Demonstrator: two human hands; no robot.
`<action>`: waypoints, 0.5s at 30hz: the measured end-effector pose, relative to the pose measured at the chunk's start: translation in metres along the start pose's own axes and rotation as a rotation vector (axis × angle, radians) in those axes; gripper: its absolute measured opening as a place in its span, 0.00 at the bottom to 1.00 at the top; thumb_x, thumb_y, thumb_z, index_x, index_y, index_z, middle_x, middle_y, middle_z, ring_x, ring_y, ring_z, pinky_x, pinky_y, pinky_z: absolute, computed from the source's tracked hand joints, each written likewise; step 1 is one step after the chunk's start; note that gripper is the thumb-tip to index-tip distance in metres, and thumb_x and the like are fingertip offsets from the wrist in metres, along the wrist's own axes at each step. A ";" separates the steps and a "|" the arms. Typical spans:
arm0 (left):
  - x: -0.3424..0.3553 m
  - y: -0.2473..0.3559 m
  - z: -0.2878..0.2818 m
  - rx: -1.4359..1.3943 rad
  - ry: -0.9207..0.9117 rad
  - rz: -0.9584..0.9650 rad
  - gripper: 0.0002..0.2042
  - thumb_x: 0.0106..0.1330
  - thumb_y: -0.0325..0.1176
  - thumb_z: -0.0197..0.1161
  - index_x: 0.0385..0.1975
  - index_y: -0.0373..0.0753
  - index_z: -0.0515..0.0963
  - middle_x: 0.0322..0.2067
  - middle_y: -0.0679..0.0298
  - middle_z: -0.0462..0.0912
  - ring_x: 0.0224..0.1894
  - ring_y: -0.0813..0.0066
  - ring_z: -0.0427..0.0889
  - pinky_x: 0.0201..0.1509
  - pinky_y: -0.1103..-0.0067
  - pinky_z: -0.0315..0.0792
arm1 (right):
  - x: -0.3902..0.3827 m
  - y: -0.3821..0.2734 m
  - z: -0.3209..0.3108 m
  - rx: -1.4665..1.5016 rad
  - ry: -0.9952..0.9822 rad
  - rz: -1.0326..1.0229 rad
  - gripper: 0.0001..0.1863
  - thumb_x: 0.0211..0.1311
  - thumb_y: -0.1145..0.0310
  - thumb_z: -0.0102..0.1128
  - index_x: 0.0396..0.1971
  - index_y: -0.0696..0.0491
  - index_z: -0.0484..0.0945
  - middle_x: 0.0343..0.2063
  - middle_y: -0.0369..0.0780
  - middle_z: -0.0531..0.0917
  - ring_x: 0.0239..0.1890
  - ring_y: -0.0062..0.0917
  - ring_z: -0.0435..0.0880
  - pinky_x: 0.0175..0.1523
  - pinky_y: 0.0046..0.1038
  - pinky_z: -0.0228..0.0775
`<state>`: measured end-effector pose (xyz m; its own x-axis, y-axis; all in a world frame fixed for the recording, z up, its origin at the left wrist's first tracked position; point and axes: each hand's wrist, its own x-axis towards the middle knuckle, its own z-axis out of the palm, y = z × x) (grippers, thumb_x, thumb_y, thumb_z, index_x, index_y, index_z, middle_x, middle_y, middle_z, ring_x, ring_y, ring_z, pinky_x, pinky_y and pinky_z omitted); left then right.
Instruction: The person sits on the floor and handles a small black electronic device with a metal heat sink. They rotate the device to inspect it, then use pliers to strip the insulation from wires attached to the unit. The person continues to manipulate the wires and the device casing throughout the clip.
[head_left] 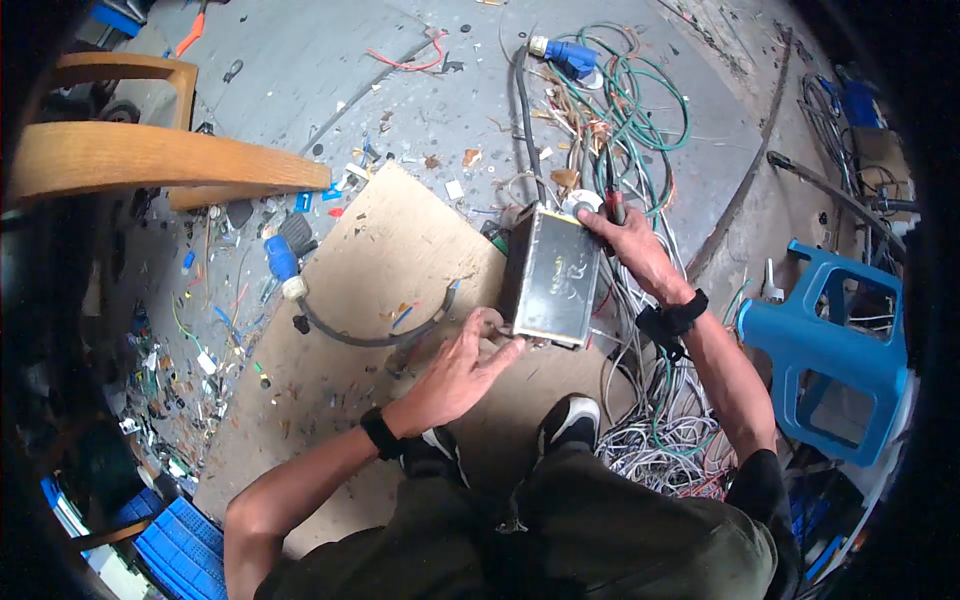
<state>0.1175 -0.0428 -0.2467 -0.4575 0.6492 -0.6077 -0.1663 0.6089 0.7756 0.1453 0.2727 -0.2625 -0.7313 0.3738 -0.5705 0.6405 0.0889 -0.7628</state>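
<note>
In front of me is a dark rectangular metal box (558, 275) with light edges and pale scrawled marks on its upper face. At its lower left corner, my left hand (462, 365) grips the edge between thumb and fingers; some fingertips are hidden. My right hand (634, 243) is closed round a red-handled hand tool (615, 208), whose working end is hard to make out, and its thumb reaches the box's top right corner. A thick black cable (525, 120) runs from the box's far end towards a blue plug (570, 57).
Tangled green and grey wires (665, 435) spread along the right. A blue plastic stool (830, 345) stands at the right, a wooden chair part (170, 160) at the left. A brown board (350, 250) lies beneath, with another blue plug (281, 260) and cable. Scraps litter the floor.
</note>
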 end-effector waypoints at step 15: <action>0.020 -0.024 -0.009 0.156 0.078 0.360 0.22 0.71 0.34 0.70 0.61 0.33 0.74 0.44 0.56 0.85 0.44 0.67 0.89 0.47 0.72 0.82 | 0.013 0.031 0.004 0.065 -0.051 -0.113 0.46 0.63 0.44 0.74 0.65 0.67 0.66 0.53 0.47 0.80 0.55 0.29 0.79 0.63 0.30 0.70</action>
<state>0.1043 -0.0489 -0.2763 -0.5280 0.8010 -0.2823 0.1486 0.4144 0.8979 0.1545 0.2762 -0.2946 -0.8098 0.3170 -0.4938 0.5385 0.0673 -0.8399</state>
